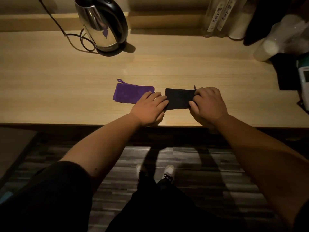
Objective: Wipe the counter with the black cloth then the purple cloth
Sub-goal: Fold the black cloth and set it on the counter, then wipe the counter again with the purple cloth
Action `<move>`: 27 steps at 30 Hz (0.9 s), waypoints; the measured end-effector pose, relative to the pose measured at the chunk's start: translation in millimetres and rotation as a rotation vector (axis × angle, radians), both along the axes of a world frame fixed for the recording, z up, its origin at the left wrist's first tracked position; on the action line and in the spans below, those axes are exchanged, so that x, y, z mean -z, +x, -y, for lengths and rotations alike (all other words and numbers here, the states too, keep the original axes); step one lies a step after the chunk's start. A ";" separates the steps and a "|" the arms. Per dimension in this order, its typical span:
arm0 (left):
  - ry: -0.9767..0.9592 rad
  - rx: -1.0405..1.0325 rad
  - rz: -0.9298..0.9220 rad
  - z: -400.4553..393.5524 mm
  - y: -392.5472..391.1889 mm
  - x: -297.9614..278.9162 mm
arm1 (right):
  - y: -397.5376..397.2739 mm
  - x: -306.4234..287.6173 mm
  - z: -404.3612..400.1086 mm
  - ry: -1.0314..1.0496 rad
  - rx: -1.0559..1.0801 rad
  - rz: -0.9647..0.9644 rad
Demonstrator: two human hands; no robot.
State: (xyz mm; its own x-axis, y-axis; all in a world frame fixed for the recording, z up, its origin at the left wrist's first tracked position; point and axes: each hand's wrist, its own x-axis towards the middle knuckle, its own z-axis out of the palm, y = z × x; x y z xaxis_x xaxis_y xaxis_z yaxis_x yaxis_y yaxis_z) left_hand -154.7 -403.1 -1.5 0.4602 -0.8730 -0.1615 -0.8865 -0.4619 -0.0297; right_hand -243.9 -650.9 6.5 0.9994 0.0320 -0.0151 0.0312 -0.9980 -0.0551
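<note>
A folded black cloth lies flat on the wooden counter near its front edge. My left hand rests with its fingertips on the cloth's left edge. My right hand curls its fingers over the cloth's right edge, next to a small loop. A folded purple cloth with a hanging loop lies just left of the black one, and its right corner is partly under my left hand.
A steel kettle on a black base with a coiled cord stands at the back left. Bottles, a white plastic bag and a box crowd the right end. Dark floor lies below the counter's front edge.
</note>
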 end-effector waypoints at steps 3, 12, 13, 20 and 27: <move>-0.023 -0.090 -0.001 -16.9 4.2 -8.6 | 17.9 -10.2 -17.2 0.018 -0.048 0.023; 0.044 -0.360 -0.053 -79.6 29.2 -14.6 | 58.9 -15.9 -98.5 0.137 -0.128 -0.106; 0.067 -0.358 -0.062 -81.4 33.4 -11.3 | 60.8 -15.0 -103.4 0.130 -0.131 -0.121; 0.177 -0.187 -0.088 -76.2 68.6 10.9 | 71.1 -4.0 -114.0 0.047 -0.147 -0.171; -0.068 -0.107 0.004 -81.2 70.6 23.9 | 73.3 8.6 -116.8 0.046 -0.156 -0.162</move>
